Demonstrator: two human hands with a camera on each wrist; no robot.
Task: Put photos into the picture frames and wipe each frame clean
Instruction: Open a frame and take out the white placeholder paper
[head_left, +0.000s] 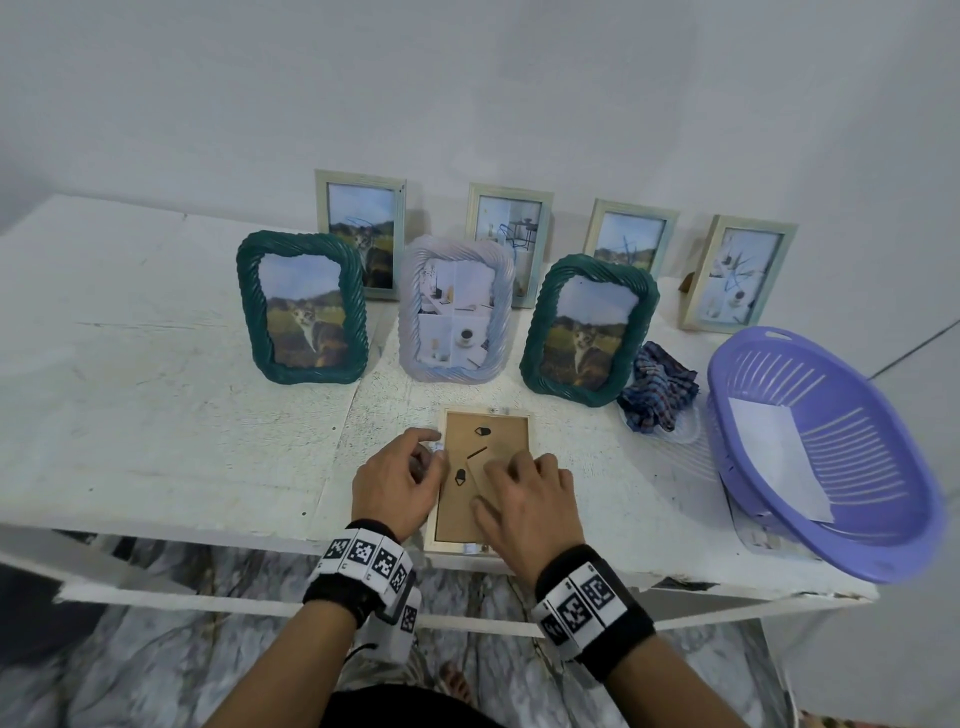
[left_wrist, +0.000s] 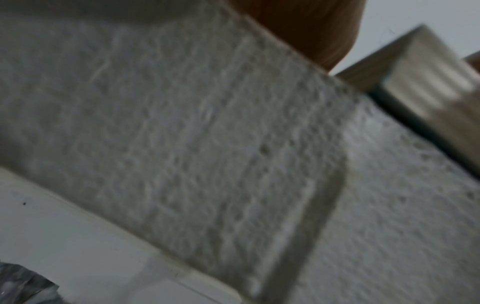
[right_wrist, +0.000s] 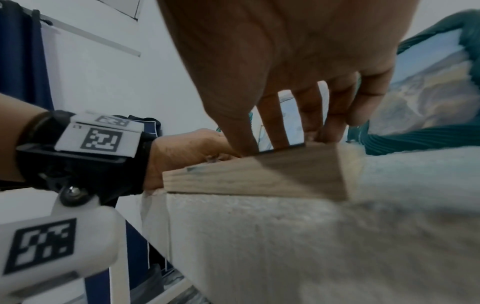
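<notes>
A pale wooden picture frame lies face down at the table's front edge, its brown backing board and two black turn clips facing up. My left hand curls its fingers round the frame's left edge. The straight fingers of my right hand press down on the backing board. From the right wrist view, the right fingers stand on top of the frame, with the left hand behind it. The left wrist view is blurred and shows only the frame's corner.
Several frames with photos stand in two rows at the back, among them a green one. A checked cloth lies right of the flat frame. A purple basket holding white paper sits at the right edge of the white table.
</notes>
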